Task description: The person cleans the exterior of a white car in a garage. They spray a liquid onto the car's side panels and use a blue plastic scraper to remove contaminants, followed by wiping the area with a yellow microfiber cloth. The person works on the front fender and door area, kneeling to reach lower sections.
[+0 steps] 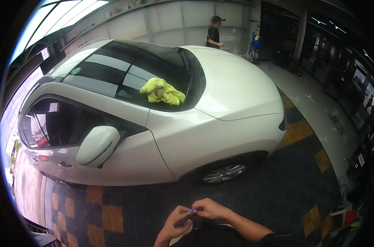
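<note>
At the bottom centre my left hand (178, 222) is closed on a small dark object (184, 217) with a blue strip (191, 211) at its upper end. My right hand (208, 209) meets it from the right, its fingers pinched on that blue end. What exactly the object is cannot be made out. Beyond my hands stands a white car (236, 82), side-on, with its mirror (95, 145) and front wheel (224, 173) facing me. A crumpled yellow-green cloth (162, 90) lies on its dark windshield.
Another person (213, 35) in dark clothes stands beyond the car. Dark and orange floor tiles (100, 210) surround it. Upright equipment (257, 43) is by the back wall; glass doors (343, 66) line the right, and a red item (350, 216) sits low at the right.
</note>
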Demonstrator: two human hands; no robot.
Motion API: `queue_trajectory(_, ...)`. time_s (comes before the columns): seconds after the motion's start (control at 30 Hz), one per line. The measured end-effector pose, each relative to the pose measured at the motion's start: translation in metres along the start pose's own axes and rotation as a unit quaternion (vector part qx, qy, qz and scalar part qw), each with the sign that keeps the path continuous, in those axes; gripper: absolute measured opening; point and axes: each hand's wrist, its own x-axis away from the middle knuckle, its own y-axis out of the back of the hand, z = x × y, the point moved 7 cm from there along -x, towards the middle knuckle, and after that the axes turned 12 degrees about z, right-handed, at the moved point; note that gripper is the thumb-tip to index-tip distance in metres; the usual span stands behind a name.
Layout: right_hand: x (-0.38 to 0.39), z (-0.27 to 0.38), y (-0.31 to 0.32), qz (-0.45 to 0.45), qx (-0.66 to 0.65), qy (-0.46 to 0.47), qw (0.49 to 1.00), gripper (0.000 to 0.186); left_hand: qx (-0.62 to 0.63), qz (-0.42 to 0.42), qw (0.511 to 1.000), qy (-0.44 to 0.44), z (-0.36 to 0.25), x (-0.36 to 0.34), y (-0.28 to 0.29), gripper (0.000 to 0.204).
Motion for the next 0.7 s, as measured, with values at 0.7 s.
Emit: queue_trajectory(0.7, 0.026, -0.004, 0.012, -0.057, -0.041, 0.035, 0.997, 0.014, -0.03, 0.024, 0.999, 0.011, -0.01, -0.019, -0.011, 0.049)
